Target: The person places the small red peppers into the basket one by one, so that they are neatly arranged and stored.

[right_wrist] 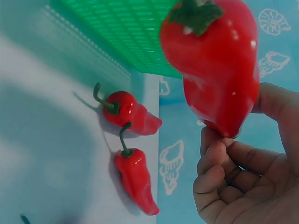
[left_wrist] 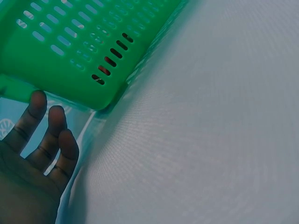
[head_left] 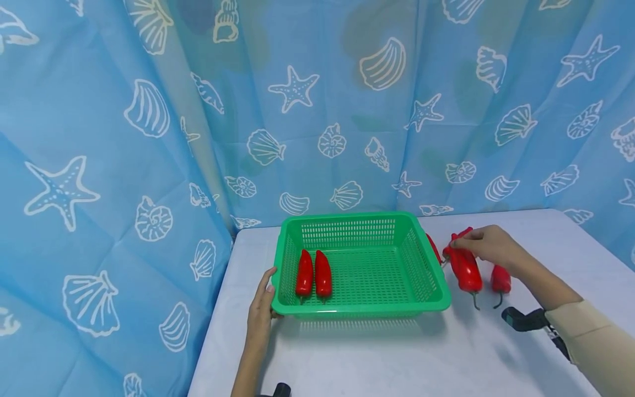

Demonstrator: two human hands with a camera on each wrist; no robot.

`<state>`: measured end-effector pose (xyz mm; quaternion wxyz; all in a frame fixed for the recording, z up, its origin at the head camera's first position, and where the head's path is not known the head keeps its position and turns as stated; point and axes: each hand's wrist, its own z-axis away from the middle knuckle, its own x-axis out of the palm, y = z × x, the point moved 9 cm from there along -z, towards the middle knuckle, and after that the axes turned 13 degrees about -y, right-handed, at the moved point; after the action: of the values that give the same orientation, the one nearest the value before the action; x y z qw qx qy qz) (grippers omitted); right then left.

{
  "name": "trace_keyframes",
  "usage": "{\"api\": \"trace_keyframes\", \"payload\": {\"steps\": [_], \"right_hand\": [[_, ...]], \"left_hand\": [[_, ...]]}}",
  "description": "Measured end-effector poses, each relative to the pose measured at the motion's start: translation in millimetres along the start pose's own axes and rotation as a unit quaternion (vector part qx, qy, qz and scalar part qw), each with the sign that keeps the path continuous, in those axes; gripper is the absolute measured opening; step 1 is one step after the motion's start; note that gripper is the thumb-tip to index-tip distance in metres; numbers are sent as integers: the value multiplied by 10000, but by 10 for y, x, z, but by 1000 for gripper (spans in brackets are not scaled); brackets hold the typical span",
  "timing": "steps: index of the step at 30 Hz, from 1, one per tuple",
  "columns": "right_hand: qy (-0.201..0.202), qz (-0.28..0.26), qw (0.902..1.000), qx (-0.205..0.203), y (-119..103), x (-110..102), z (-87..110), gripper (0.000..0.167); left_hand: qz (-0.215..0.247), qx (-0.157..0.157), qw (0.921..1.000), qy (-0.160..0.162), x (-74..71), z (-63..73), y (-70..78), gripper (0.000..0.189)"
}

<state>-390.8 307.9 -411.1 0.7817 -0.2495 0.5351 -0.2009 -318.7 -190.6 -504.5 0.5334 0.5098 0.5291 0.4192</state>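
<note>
My right hand [head_left: 491,245] pinches a red pepper [head_left: 467,271] by its pointed tip, to the right of the basket. In the right wrist view this pepper hangs with its green stem end away from the fingers. My left hand [head_left: 260,311] touches the left rim of a green plastic basket [head_left: 359,306], its visible fingers [left_wrist: 49,149] loosely extended in the left wrist view. The thumb is out of sight there. Inside the basket, at the left, two red peppers [head_left: 305,275] lie side by side.
More red peppers [head_left: 501,279] lie on the white-covered table [head_left: 387,358] right of the basket, partly hidden by the right hand and the basket wall. A blue curtain [head_left: 317,127] with white shells and starfish hangs behind and to the left.
</note>
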Motion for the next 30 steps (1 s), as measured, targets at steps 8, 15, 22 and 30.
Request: {"api": "trace_keyframes", "payload": {"steps": [8, 15, 22, 30], "right_hand": [[-63, 36, 9999, -76, -123, 22, -22, 67], [-49, 83, 9998, -149, -293, 32, -52, 71], [-125, -29, 9995, -288, -450, 94, -70, 69], [-254, -112, 9990, -351, -618, 136, -104, 65]], "left_hand": [[-6, -80, 10000, -24, -9, -7, 0, 43], [-41, 66, 10000, 41, -28, -1, -10, 44], [-71, 3, 10000, 36, -34, 6, -5, 43], [-137, 2, 9999, -6, -9, -11, -16, 44]]}}
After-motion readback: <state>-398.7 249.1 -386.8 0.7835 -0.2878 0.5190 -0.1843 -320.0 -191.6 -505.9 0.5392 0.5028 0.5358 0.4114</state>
